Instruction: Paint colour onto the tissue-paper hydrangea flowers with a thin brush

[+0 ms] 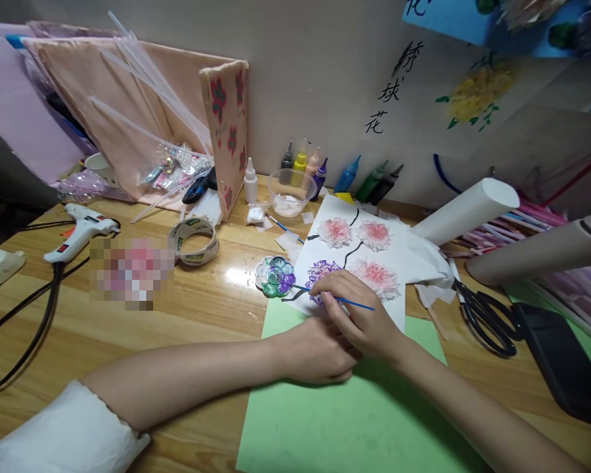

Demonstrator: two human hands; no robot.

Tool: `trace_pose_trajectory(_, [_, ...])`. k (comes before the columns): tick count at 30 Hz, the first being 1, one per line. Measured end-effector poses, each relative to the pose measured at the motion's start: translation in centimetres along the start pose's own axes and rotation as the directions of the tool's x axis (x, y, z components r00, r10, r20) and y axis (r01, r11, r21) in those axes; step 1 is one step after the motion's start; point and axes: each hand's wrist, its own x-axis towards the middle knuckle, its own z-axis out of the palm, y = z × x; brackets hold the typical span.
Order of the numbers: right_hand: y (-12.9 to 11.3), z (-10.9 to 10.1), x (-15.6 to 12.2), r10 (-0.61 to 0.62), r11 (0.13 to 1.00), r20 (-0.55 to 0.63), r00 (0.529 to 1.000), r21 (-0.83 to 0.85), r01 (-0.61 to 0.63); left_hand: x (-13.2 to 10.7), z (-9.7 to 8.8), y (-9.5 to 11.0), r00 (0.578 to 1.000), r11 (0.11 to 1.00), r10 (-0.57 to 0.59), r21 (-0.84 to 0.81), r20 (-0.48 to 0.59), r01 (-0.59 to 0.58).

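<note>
My right hand point(354, 305) pinches a thin blue paintbrush point(357, 303), its tip over the edge of a flower-shaped palette point(276, 276) with green and purple paint. Beneath it, my left hand point(315, 351) is curled into a fist at the lower edge of a white paper point(320, 210); what it holds, if anything, is hidden. The paper bears black stem lines, several fluffy pink blooms point(374, 234) and a purple flower point(320, 269), which my right hand partly covers. A green sheet point(325, 420) lies under the paper and both forearms.
Paint bottles point(300, 167) and a clear plastic cup point(291, 194) line the wall. Left are a tape roll point(194, 253), a glue gun point(79, 230) with its cable, and a fabric-covered box point(231, 138). Right are scissors point(487, 322), a dark phone point(561, 361) and paper rolls point(467, 210).
</note>
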Motion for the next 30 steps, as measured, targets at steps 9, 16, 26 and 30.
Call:
trace_pose_trajectory(9, [-0.6, 0.1, 0.4, 0.027, 0.998, -0.035, 0.999, 0.049, -0.025, -0.2, 0.4, 0.0, 1.0, 1.0, 0.005, 0.004, -0.016, -0.005])
trace_pose_trajectory(16, [-0.3, -1.3, -1.9, 0.12, 0.993, -0.183, 0.976, 0.042, -0.114, -0.3, 0.1, 0.1, 1.0, 0.999, -0.012, -0.032, 0.012, 0.013])
trace_pose_trajectory(26, [3.4, -3.1, -11.3, 0.158, 0.978, -0.441, 0.883, -0.051, -0.2, -0.4, -0.8, 0.7, 0.998, 0.999, -0.027, 0.044, -0.064, 0.03])
trace_pose_trajectory(30, [2.8, -3.0, -11.4, 0.106, 0.993, -0.405, 0.908, -0.011, -0.121, -0.4, -0.9, 0.6, 0.996, 0.998, -0.041, 0.036, -0.078, 0.044])
